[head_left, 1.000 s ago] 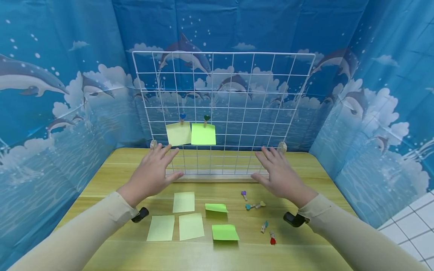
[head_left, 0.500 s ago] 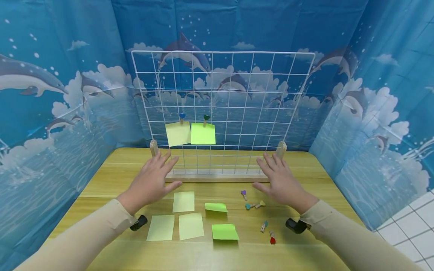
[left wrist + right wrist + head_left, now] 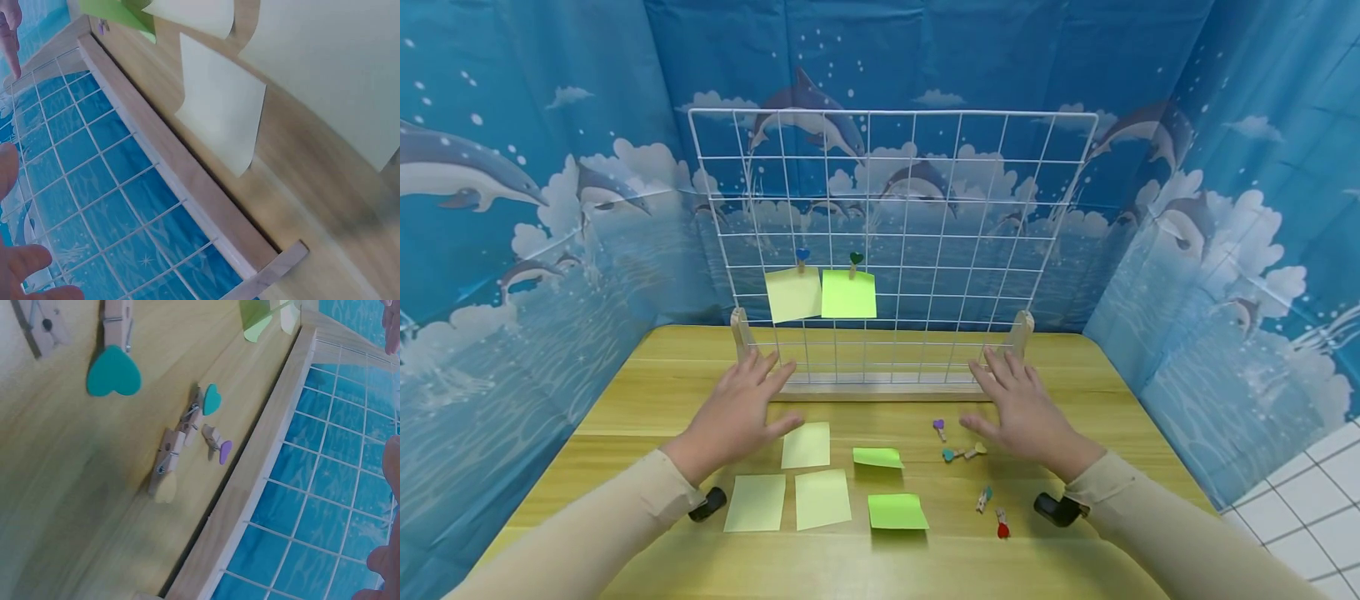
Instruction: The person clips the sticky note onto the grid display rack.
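Note:
My left hand (image 3: 737, 418) is held with fingers spread over the table, just in front of the left end of a white wire grid rack (image 3: 880, 392). At the rack's right end, my right hand (image 3: 1028, 421) mirrors it, fingers spread and holding nothing. Two sticky notes hang on the grid: a pale yellow one (image 3: 793, 297) under a blue heart clothespin (image 3: 802, 256), and a green one (image 3: 848, 295) under a dark green heart clothespin (image 3: 856, 260). Close to my left thumb lies a pale yellow note (image 3: 806, 447). A purple heart clothespin (image 3: 939, 429) lies left of my right hand.
More pale notes (image 3: 756, 503) and two curled green notes (image 3: 898, 512) lie on the wooden table (image 3: 820, 571). Mini clothespins with teal (image 3: 114, 372), yellow (image 3: 165, 487) and red (image 3: 1003, 525) hearts lie to the right. A dolphin-print curtain (image 3: 550, 375) encloses the table.
Both hands have drawn back slightly from the grid toward me, fingers still spread. The rack's wooden end posts now show more fully. Notes and clothespins stay where they were.

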`<state>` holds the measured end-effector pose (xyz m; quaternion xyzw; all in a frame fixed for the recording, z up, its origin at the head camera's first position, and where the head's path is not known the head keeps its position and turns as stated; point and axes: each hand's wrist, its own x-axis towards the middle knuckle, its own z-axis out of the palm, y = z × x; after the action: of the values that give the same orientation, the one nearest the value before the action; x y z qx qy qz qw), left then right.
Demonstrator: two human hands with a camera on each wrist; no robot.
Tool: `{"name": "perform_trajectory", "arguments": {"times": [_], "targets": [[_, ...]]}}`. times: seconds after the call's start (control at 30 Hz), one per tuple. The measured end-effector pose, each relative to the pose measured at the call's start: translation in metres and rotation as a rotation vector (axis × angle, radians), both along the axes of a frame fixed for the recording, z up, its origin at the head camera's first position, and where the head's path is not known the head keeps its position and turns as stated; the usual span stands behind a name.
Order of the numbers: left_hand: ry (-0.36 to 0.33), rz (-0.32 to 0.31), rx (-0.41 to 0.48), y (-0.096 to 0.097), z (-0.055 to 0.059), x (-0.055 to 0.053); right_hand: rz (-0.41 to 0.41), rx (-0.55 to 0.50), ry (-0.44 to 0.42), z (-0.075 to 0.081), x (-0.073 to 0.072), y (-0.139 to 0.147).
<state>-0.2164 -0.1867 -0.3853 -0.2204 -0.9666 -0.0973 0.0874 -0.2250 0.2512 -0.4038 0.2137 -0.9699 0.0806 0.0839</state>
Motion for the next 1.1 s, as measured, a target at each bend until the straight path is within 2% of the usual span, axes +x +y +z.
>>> {"name": "perform_trajectory", "arguments": {"times": [0.3, 0.47, 0.7, 0.93, 1.1], "targets": [[-0.045, 0.011, -0.014, 0.004, -0.012, 0.002, 0.008, -0.031, -0.02, -0.012, 0.005, 0.001], [-0.045, 0.004, -0.014, 0.005, -0.019, 0.003, 0.008, -0.021, -0.015, -0.019, 0.007, 0.0], [-0.085, 0.009, -0.012, 0.006, -0.026, 0.003, 0.001, -0.009, -0.009, -0.028, 0.009, 0.001], [-0.09, -0.001, -0.016, 0.005, -0.033, 0.004, 0.006, -0.009, -0.014, -0.032, 0.011, 0.001], [-0.121, 0.009, -0.009, 0.006, -0.036, 0.004, 0.015, -0.001, -0.017, -0.035, 0.012, 0.0]]}}
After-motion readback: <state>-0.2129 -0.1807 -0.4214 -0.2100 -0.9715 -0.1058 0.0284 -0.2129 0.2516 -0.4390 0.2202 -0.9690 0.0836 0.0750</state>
